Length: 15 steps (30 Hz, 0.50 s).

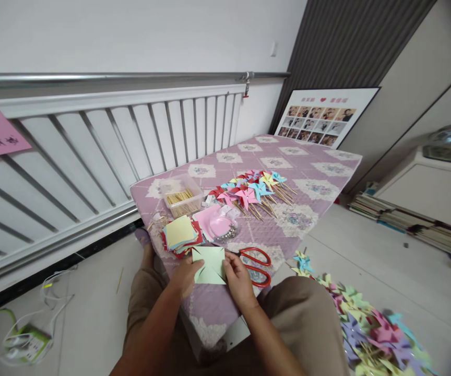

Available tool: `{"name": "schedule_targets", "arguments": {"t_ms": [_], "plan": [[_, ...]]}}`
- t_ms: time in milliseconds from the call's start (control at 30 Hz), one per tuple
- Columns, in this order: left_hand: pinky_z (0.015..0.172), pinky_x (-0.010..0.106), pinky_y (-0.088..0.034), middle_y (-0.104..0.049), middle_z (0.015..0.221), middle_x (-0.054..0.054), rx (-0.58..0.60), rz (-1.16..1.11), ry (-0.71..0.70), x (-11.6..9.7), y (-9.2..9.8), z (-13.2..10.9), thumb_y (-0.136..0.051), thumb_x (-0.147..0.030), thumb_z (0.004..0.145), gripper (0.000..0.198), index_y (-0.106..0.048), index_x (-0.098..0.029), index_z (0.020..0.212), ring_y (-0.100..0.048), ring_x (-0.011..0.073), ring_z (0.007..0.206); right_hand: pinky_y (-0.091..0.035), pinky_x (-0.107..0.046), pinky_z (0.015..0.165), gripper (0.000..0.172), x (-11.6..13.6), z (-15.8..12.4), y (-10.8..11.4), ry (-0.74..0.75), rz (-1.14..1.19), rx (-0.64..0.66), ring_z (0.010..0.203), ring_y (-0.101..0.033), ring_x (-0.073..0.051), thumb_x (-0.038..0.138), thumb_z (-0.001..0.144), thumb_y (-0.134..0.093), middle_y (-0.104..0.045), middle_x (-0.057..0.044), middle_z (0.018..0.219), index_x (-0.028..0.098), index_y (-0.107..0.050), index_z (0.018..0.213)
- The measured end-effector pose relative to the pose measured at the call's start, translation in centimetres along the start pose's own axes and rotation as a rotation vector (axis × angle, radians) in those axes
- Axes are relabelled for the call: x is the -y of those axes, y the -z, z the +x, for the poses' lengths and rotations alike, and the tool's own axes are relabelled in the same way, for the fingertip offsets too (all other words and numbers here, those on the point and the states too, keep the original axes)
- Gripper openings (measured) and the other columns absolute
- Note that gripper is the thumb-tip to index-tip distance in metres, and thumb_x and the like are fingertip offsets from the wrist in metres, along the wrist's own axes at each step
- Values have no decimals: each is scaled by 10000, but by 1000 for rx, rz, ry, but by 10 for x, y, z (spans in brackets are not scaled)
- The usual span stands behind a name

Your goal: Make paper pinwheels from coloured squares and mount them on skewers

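Observation:
A light green paper square (209,265), slit inward from its corners, is held between my two hands above the table's near end. My left hand (186,274) pinches its left edge. On the opposite edge, my right hand (238,274) grips the paper with thumb and fingers. Scissors (256,267) with red handles lie just right of my right hand, their blades partly hidden. Beyond my left hand sits a stack of coloured paper squares (180,232), a yellow one on top. Behind the paper is a clear container (223,224) with small metallic pieces beside pink paper.
A plastic box (181,196) of wooden sticks stands near the radiator (131,141). Finished paper pinwheels (249,190) on sticks lie across the table (299,216). More pinwheels (378,329) are heaped at lower right. A power strip (33,342) lies on the floor.

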<state>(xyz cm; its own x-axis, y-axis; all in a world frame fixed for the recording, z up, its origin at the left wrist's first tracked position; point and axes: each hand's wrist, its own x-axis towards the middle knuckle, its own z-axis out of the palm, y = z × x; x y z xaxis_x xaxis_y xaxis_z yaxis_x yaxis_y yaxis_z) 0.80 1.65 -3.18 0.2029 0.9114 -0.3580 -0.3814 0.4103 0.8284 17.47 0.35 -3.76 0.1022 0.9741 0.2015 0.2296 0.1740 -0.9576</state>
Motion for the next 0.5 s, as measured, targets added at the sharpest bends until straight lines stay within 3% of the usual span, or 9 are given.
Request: {"name": "schedule_targets", "arguments": {"t_ms": [167,300,500], "plan": [[814,377,-533,-761,851,73,-37,-105,-17,-6,-5,-6,-771,-297,624,355,-693,-170,946,-697,273,900,-502,-428,881,292,-1,3,37,105,-266,-73,959,-643,-253,302,884,-485,-704,-131,1042,168,-637,1094],[791,378,-542,-762,825,65,-77,-108,-24,-9,-8,-8,-771,-267,610,314,-703,-171,901,-709,268,831,-422,-474,990,286,0,18,71,185,-503,-23,1061,-591,-286,208,798,-542,-694,-134,1088,175,-682,1046],[800,369,-548,-765,832,68,-77,-158,-38,-8,-9,-9,-755,-232,627,296,-695,-164,909,-712,249,791,-427,-509,948,381,-10,20,81,175,-780,77,1112,-583,-340,145,746,-596,-669,-167,1191,174,-686,1115]]}}
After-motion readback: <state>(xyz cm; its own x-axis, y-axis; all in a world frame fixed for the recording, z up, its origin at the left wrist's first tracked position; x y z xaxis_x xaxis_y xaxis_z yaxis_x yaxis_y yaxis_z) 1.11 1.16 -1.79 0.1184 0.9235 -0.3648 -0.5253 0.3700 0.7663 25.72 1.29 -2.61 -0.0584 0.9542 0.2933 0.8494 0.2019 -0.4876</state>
